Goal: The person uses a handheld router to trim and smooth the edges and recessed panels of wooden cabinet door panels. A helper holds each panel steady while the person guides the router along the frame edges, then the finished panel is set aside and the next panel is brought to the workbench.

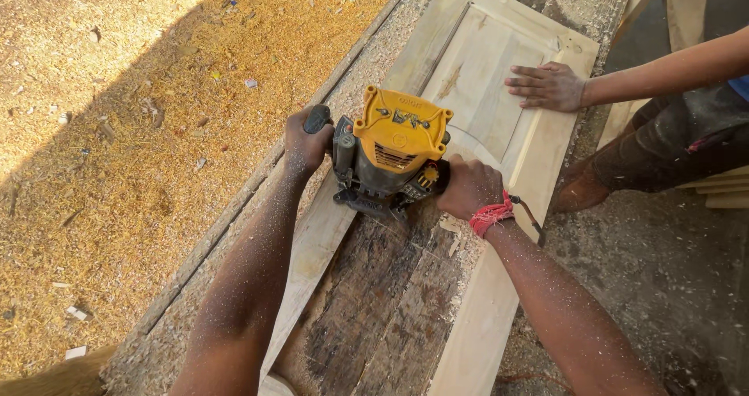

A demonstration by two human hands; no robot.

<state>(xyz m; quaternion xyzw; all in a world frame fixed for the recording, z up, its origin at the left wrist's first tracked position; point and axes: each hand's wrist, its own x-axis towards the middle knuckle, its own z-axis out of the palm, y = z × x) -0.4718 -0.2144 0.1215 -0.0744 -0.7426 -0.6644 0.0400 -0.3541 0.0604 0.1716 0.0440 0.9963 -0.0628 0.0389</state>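
Sawdust [117, 131] carpets the ground on my left, bright yellow in the sun. My left hand [303, 140] has its fingers wrapped tight round the router's dark side grip. Between my hands sits the router [394, 150]: yellow vented cap, dark grey body, base resting on the pale wooden door panel [484, 76] across the dusty workbench [374, 302]. My right hand [468, 187], red thread [491, 215] at the wrist, closes over the other handle, though I think the grip itself is hidden beneath it. Farther right, another person's hand [548, 86] presses flat on the panel, fingers together.
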